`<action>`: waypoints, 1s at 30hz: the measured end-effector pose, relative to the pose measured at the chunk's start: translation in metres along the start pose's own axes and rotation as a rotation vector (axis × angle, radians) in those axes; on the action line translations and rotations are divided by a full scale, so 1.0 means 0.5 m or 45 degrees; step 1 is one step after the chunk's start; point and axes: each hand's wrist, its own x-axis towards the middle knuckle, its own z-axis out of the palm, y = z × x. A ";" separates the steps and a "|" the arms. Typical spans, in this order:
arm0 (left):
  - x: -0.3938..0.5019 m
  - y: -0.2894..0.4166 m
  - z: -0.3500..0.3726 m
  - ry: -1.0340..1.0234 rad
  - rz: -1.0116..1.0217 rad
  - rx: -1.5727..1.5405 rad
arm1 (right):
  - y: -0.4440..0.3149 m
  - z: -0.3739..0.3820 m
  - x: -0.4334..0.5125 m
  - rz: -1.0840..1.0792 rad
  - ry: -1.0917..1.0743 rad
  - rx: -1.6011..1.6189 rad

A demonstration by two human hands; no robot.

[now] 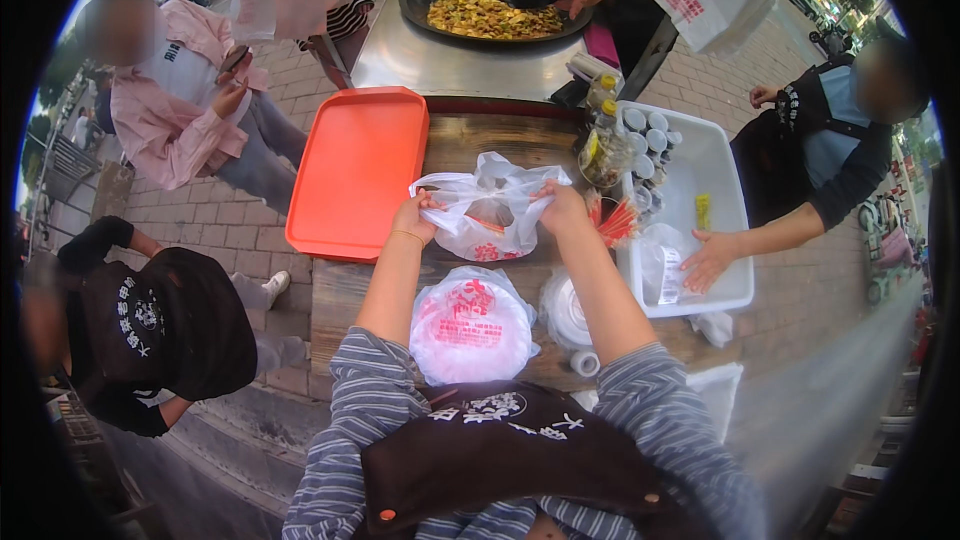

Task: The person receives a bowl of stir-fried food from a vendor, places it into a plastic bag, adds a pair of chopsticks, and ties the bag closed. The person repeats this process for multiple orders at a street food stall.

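Note:
Both my hands hold a white plastic carrier bag (495,236) by its handles, above the wooden table (360,307). My left hand (415,217) grips the left handle, and my right hand (562,206) has the right one, so the top spreads between them. Something inside the bag is mostly hidden by the plastic. Nearer to me lies a round, plastic-covered bundle (474,326) with red print. By my right forearm are a stack of round white lids or bowls (568,307), partly covered, and a small white roll (585,363).
An orange tray (360,172) sits at the left. A white plastic bin (686,165) with small lidded cups (646,142) stands right, a co-worker's hand (709,259) inside. Bottles (604,135) and red-wrapped sticks (611,221) flank it. Beyond, another person's hand holds a black container over a food-filled pan (491,11).

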 end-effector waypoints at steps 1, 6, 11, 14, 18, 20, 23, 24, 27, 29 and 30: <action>0.003 -0.004 0.001 0.004 0.014 -0.026 | -0.002 0.002 -0.001 -0.006 0.055 0.040; -0.036 0.010 0.035 -0.220 0.262 0.377 | -0.016 0.045 -0.064 -0.240 -0.233 -0.327; -0.124 0.030 0.110 -0.402 0.444 1.073 | -0.048 0.109 -0.147 -0.308 -0.646 -1.045; -0.138 0.033 0.168 -0.350 0.982 1.892 | -0.038 0.150 -0.157 -0.311 -0.801 -1.254; -0.102 0.053 0.143 -0.168 0.763 1.465 | -0.041 0.149 -0.131 -0.314 -0.563 -1.191; -0.079 0.072 0.081 -0.090 0.507 0.915 | -0.055 0.125 -0.116 -0.299 -0.400 -1.043; -0.079 0.072 -0.037 0.148 0.373 0.797 | -0.057 0.070 -0.104 -0.290 -0.238 -0.914; -0.082 0.061 -0.056 0.140 0.416 0.849 | -0.053 0.055 -0.101 -0.309 -0.240 -0.893; -0.116 0.017 -0.060 0.548 0.951 1.366 | -0.032 0.029 -0.091 -0.394 -0.286 -0.954; -0.141 -0.035 -0.019 1.088 1.957 1.949 | -0.026 0.018 -0.082 -0.530 -0.374 -1.109; -0.155 -0.046 0.004 0.816 2.120 2.020 | -0.020 0.019 -0.079 -0.618 -0.396 -1.177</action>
